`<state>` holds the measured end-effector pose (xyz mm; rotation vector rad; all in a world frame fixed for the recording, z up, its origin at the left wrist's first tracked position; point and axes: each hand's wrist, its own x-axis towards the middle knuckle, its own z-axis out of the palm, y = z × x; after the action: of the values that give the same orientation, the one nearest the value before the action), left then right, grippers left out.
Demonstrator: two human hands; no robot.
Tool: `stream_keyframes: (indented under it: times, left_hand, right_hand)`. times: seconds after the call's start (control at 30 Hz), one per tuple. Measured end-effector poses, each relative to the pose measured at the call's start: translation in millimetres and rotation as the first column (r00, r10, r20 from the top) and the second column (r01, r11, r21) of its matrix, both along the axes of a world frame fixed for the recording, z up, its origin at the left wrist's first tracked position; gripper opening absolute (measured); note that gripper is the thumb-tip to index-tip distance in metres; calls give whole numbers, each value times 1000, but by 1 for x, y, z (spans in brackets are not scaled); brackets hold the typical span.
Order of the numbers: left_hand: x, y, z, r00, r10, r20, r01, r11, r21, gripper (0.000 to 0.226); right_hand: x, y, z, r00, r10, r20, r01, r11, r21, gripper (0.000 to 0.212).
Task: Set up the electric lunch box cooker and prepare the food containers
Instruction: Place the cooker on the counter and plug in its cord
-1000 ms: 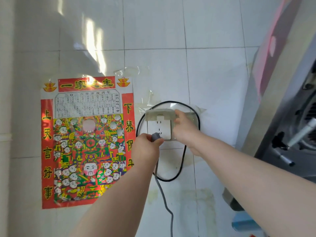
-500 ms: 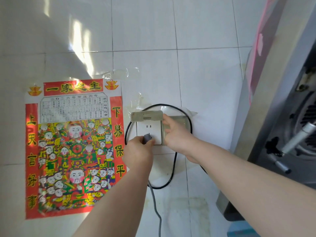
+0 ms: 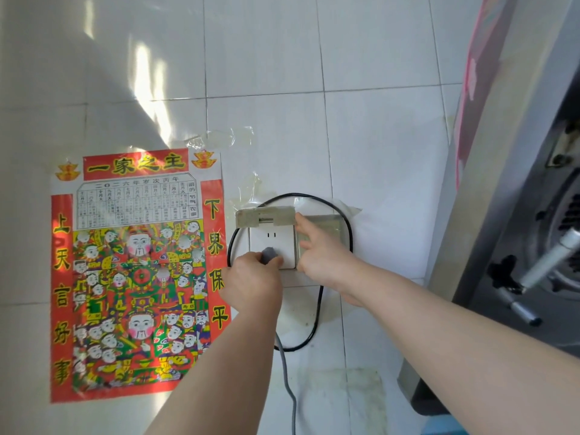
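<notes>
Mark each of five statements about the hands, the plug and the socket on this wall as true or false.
1. The left hand grips a grey plug at the white socket. True.
2. The right hand hangs idle, away from the wall. False: it is at the socket, with a finger propping up the cover flap.
3. A black cable loops around the socket. True.
4. The poster hangs to the right of the socket. False: it is to the left.
5. The cord from the plug is red. False: it is grey.
</notes>
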<state>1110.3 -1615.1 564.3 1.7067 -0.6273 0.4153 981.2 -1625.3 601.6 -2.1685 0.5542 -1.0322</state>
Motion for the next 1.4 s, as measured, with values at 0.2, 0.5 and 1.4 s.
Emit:
stream_keyframes:
  times: [0.2,0.5,1.4]
  left_hand:
    - [-2,1,6,990,52,129,-68,990,124,25]
    - [0,3,30,969,77,237,-151,937,314,33]
    - [36,0,21,986,-165,6,165,985,54,37]
  right_hand:
    - [0,2,4,999,31,9,-31,1000,0,90]
    - [-1,4,6,996,54,75,-54,998,-11,91]
    - [9,-7,-13,999,15,51,-12,998,-66,102]
